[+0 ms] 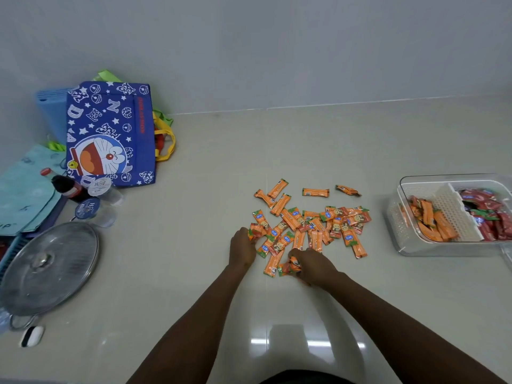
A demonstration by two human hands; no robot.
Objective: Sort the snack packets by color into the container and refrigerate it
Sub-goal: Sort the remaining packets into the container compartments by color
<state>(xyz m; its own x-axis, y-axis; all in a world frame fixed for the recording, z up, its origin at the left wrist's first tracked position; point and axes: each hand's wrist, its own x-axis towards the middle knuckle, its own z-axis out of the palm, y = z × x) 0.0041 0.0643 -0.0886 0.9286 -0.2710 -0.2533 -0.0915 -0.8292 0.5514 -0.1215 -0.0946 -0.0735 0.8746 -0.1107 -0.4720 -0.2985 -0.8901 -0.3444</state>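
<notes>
Head cam, near to far. Both forearms come in from 6 o'clock over the glossy pale worktop [194, 273]. Right hand [313, 268], fingers curled, grips a small bunch of orange packets [291, 267] at the near edge of the pile. Left hand [243, 249] sits just at 9 o'clock of it, fingers curled over packets at the pile's left edge; exact grip hidden under the knuckles, but it looks to be holding a few. Loose pile of orange snack packets [313, 223] spreads from the hands toward 12 o'clock, overlapping each other; a few strays lie apart at the far side, including one flat single [315, 192] and one crumpled [347, 189]. Clear container [410, 245] at 3 o'clock of the pile, well apart from it, cut by the frame edge; white perforated divider [454, 214] splits it: orange packets in the left compartment [432, 221], red packets in the right [496, 217]. At 9 o'clock, near: glass pot lid with metal rim [47, 268], a small white object [32, 336] in front of it. Farther at 10 o'clock: dark soda bottle lying down [68, 187], sealed water cups [88, 209], teal bag [25, 189], blue cartoon-print tote [110, 134] standing against the wall [277, 51], yellow bag handles [166, 145] beside it.
</notes>
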